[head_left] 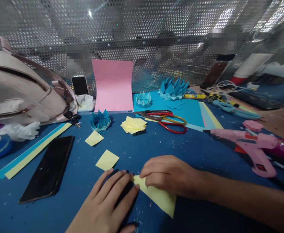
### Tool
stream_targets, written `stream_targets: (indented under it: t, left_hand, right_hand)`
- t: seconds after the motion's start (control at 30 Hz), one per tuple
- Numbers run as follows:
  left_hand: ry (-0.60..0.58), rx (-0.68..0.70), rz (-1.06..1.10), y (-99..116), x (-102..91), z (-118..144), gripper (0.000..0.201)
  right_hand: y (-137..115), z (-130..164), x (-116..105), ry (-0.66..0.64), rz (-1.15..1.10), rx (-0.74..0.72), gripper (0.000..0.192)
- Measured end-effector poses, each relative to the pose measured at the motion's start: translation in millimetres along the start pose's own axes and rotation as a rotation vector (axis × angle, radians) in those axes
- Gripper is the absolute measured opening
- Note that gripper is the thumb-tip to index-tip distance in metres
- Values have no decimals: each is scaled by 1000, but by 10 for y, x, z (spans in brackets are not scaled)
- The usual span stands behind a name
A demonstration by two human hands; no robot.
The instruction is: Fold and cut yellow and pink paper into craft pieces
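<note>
A yellow piece of paper [160,197] lies on the blue table, its lower edge slanting down to a corner at the right. My left hand [110,200] is spread flat with fingers apart, its fingertips at the paper's left end. My right hand [173,176] is curled over the upper edge, fingers pinched on the paper and partly hiding it. Just beyond the left fingertips is a small yellow paper square [107,160], with another yellow square [94,138] farther back. A stack of yellow paper pieces [133,125] sits behind, beside a blue folded-paper ring [100,121].
At left are a black phone [48,168], paper strips [35,149] and a pink backpack [17,87]. Red-handled scissors [172,123] lie mid-back. On the right rests a pink glue gun [251,142]. A pink sheet [114,85] leans against the perforated metal wall, near a larger blue paper ring [173,89].
</note>
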State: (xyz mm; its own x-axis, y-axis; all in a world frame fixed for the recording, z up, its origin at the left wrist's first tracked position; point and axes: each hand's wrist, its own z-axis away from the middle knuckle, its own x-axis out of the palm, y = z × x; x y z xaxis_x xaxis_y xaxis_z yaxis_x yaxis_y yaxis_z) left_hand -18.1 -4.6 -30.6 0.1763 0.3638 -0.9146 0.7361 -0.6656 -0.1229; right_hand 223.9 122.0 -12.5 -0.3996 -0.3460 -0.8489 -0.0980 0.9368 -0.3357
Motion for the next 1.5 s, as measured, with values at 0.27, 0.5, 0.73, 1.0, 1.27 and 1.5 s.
stream_targets:
  t: [0.27, 0.5, 0.73, 1.0, 1.27, 1.5]
  left_hand:
    - [-3, 78, -43, -32, -42, -65, 52]
    - [-2, 120, -51, -49, -28, -84, 48]
    - [-77, 161, -101, -73, -97, -111, 41]
    - [-116, 201, -95, -104, -69, -65, 41]
    - [-86, 169, -73, -96, -61, -25, 39]
    - [-79, 93, -40, -54, -76, -41, 38]
  right_hand:
    - [-26, -22, -32, 41, 167, -59, 24]
    - [11, 4, 25, 36, 151, -30, 14]
    - [12, -4, 16, 73, 125, -3, 15]
    - [26, -1, 20, 48, 109, 14, 13]
    - [47, 13, 26, 26, 110, 11, 15]
    - [34, -33, 24, 82, 142, 28, 19]
